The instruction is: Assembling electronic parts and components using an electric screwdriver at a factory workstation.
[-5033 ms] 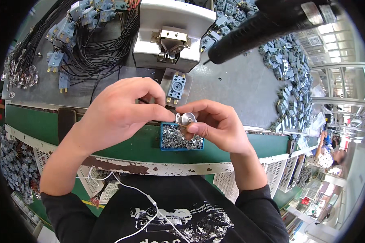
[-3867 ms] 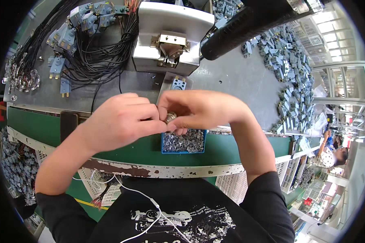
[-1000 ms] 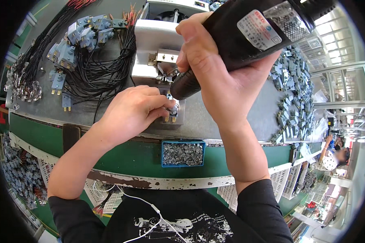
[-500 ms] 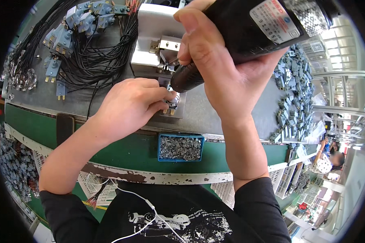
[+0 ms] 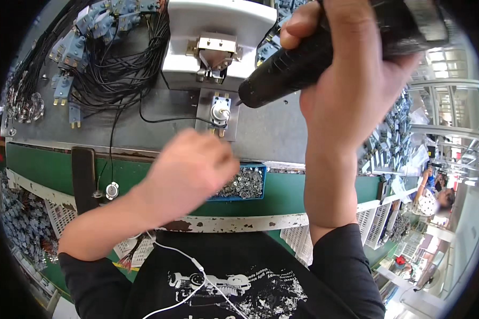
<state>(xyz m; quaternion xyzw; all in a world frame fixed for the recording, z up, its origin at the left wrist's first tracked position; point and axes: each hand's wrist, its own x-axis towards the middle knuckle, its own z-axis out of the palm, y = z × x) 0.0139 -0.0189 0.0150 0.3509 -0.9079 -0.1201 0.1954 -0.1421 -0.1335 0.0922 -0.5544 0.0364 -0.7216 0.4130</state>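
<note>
works at metal worktop (image 5: pixel 277 130) in bright room (image 5: pixel 465 223), with blue-grey component (image 5: pixel 221 101) before white machine (image 5: pixel 182 59). wraps right hand (image 5: pixel 351 95) around screwdriver (image 5: pixel 292 69); curls blurred left hand (image 5: pixel 194 164), with unclear grip. wears white-lettered shirt (image 5: pixel 226 252).

A fisheye camera on the person's head looks down past the shirt (image 5: pixel 207 247) at lower centre onto the bench (image 5: pixel 274 130), close enough that the right hand (image 5: pixel 356 74) stands large at upper right; straight edges bow toward the rim.
</note>
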